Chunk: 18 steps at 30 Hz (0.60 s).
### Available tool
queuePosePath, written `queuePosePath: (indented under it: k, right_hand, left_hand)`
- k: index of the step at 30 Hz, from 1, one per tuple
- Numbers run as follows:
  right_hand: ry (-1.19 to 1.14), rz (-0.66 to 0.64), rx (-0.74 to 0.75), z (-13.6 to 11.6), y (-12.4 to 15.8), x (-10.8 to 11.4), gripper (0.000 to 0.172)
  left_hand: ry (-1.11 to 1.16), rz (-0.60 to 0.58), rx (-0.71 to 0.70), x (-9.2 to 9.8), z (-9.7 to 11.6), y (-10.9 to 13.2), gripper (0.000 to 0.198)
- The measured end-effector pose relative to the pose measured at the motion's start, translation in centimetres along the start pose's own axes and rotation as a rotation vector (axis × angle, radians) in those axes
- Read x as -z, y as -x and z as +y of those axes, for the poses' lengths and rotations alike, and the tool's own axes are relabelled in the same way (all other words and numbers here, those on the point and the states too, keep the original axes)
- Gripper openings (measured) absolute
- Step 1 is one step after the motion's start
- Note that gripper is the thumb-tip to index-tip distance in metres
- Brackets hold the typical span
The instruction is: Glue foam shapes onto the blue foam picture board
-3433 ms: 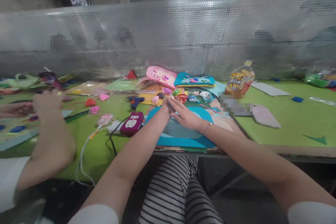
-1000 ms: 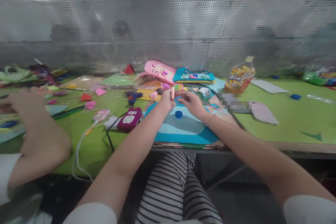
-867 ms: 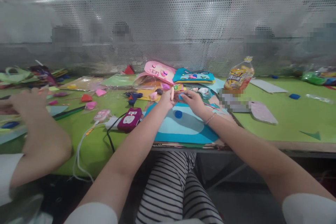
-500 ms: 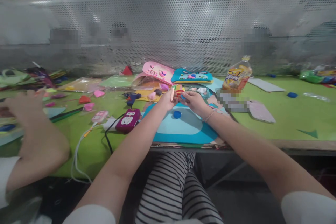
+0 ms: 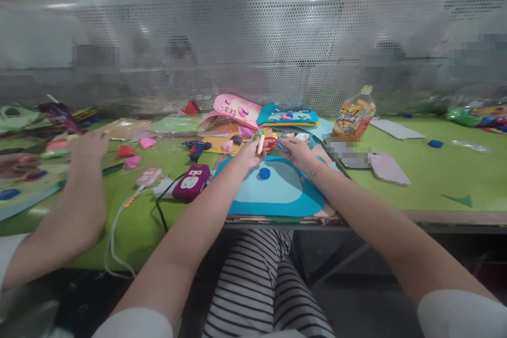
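Observation:
My left hand point(image 5: 252, 153) is closed over the middle of the table, its fingers round a small red piece point(image 5: 271, 142) with some yellow on it; its exact kind is hard to see. Just to the right, my right hand point(image 5: 296, 151) pinches a small lump of blue modelling clay point(image 5: 281, 146). A gap separates the two hands. Below them a round blue clay lump point(image 5: 264, 173) rests on a light and dark blue sheet point(image 5: 253, 206). Behind the hands lie a pink decorated case point(image 5: 233, 108) and a blue decorated case point(image 5: 289, 115).
A maroon power bank point(image 5: 192, 183) with cables and a blue glue gun point(image 5: 197, 149) lie left. To the right are a snack bag point(image 5: 354, 116) and a pale pink phone point(image 5: 389, 168). A co-worker's arm point(image 5: 85, 185) reaches over the left side. A perforated metal screen point(image 5: 237, 47) stands behind.
My right hand has drawn slightly away from my left hand, the blue clay still in its fingers. The co-worker's hand at the left has moved right. The view has shifted a little.

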State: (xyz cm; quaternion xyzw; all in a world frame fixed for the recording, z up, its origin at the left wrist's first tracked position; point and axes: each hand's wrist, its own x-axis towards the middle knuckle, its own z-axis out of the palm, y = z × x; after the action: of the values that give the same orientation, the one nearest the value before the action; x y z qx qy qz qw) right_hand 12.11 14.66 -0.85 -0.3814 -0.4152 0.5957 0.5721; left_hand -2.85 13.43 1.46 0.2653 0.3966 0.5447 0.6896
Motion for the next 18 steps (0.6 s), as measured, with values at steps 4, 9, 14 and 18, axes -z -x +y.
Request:
queuePosePath:
  k: [4, 9, 14, 18]
  right_hand:
    - [-0.035, 0.014, 0.005, 0.21, -0.56, 0.53, 0.018]
    - [-0.046, -0.013, 0.015, 0.33, -0.76, 0.91, 0.014]
    - [-0.043, -0.007, 0.018, 0.20, -0.53, 0.81, 0.016]
    - [-0.013, 0.011, 0.024, 0.04, -0.62, 0.77, 0.017]
  left_hand:
    - [-0.037, 0.052, -0.009, 0.14, -0.19, -0.27, 0.026]
    - [-0.009, 0.035, -0.052, 0.11, -0.37, -0.69, 0.022]
    - [-0.029, 0.017, -0.116, 0.08, -0.43, -0.75, 0.021]
    - [-0.108, -0.014, -0.128, 0.18, -0.29, -0.57, 0.015]
